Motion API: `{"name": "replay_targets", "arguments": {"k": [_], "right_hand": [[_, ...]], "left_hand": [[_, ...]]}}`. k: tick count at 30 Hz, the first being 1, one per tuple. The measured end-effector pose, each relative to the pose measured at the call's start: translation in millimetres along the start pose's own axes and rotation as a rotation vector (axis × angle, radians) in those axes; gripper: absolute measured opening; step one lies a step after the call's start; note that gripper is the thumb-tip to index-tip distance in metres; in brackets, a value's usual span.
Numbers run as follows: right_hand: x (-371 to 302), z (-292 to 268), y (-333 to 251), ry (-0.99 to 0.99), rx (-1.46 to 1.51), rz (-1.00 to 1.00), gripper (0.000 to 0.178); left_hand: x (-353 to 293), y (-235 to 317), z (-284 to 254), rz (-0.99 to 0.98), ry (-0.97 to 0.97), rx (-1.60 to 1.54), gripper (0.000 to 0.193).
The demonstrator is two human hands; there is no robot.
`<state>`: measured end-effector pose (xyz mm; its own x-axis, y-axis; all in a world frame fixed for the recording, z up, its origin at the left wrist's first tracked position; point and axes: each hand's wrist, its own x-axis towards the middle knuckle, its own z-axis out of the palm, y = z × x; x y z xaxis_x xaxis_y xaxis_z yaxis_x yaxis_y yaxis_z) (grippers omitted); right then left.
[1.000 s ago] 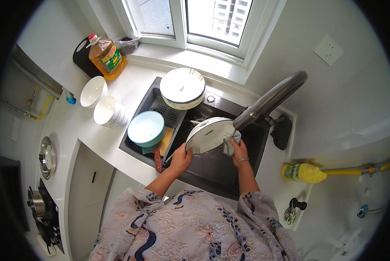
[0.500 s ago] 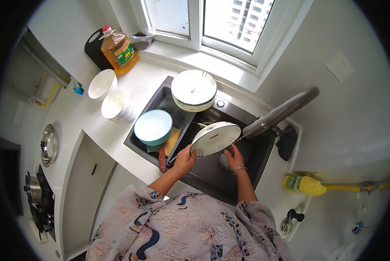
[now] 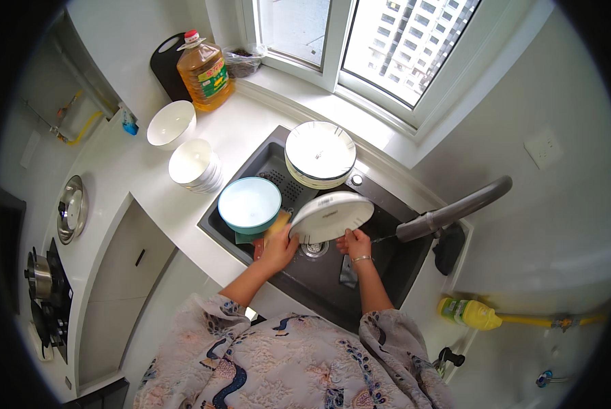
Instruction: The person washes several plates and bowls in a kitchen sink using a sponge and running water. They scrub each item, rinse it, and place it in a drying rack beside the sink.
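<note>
Over the sink basin (image 3: 305, 283) I hold a white plate (image 3: 333, 217) with dark line marks near its rim, tilted up on its edge. My left hand (image 3: 279, 251) grips its left rim. At the lower right rim my right hand (image 3: 355, 245), a bracelet on the wrist, is closed with its fingers against the plate. The grey faucet (image 3: 448, 215) reaches in from the right, a thin stream of water at its mouth. A greyish cloth-like thing (image 3: 348, 273) lies in the basin below my right hand, partly hidden.
On the sink's left side stand a light-blue bowl (image 3: 249, 204) and a stack of plates (image 3: 320, 151). White bowls (image 3: 195, 163), an oil jug (image 3: 205, 75) and a black cutting board (image 3: 168, 65) are on the counter. A yellow bottle (image 3: 469, 312) lies at right.
The plate has tipped more upright. My right hand has shifted left along its lower rim and its fingers have closed in. The whole view has turned slightly.
</note>
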<state>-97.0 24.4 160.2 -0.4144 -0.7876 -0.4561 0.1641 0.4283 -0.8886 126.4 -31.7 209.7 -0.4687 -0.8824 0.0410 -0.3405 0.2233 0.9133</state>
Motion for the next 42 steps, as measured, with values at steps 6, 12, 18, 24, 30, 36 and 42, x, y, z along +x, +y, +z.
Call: {"name": "replay_targets", "arguments": {"k": [6,12,18,24,30,36,42], "right_hand": [[53,30,-88,0.233,-0.055,-0.284,0.027],[100,42,-122,0.264,-0.18,-0.198,0.027],[124,44,-105,0.28,-0.289,-0.215,0.028],[131,42,-109,0.313,-0.422,-0.219,0.032],[150,36,-86,0.375,-0.601,-0.31,0.033],[155,32,-82,0.307,-0.4,-0.167,0.033],[102,43,-99,0.075,-0.112,-0.108,0.026]], "left_hand": [[121,34,-50,-0.326,-0.157,-0.35,0.023],[195,18,-73,-0.526,-0.291,-0.273,0.031],[211,1,-75,-0.555,-0.359,-0.199,0.031],[222,-4,-76,-0.573,-0.418,-0.085,0.03],[217,-8,-73,-0.528,-0.254,0.002,0.035],[202,-9,-51,-0.395,0.027,0.135,0.042],[177,-14,-25,-0.353,0.175,-0.102,0.029]]}}
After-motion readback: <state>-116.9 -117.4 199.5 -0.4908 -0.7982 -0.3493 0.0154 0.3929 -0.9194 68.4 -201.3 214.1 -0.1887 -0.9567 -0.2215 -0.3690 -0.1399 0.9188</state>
